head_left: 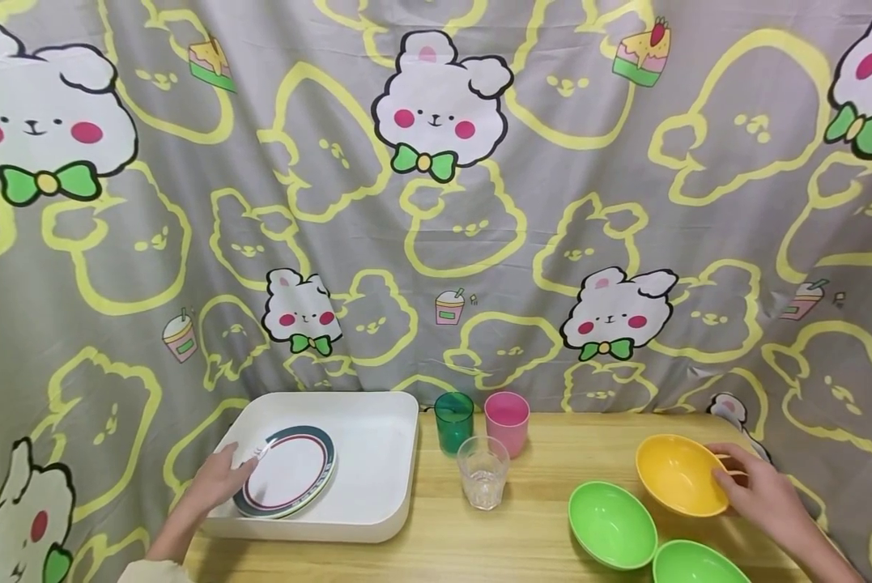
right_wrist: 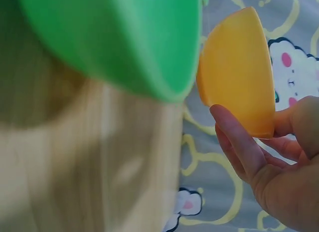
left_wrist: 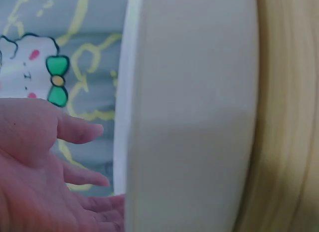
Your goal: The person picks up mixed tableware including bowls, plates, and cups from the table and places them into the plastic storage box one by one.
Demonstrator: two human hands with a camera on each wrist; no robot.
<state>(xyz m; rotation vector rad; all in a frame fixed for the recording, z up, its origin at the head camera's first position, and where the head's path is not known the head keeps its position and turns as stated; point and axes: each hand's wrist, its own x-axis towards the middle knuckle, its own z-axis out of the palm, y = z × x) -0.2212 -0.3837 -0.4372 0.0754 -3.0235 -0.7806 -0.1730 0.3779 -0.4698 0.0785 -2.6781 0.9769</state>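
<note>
Left hand [left_wrist: 40, 177], fingers relaxed, lies beside the white tray [left_wrist: 189, 117].

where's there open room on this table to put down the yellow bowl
Bare wood lies between the clear glass and the nearer green bowl, and behind that bowl, right of the pink cup. The white tray has free floor right of its plate. The right front corner is crowded: both green bowls, the yellow bowl and the right hand.

Looks like a home setup, not a real kitchen: small wooden table [head_left: 538, 534] with a cartoon bunny bedsheet [head_left: 436, 202] hung as backdrop beyond the fingers. Household plastic tableware between the hands: cups [head_left: 507, 423], bowls [head_left: 612, 523], a white tray [head_left: 377, 453] holding a plate [head_left: 290, 474].
</note>
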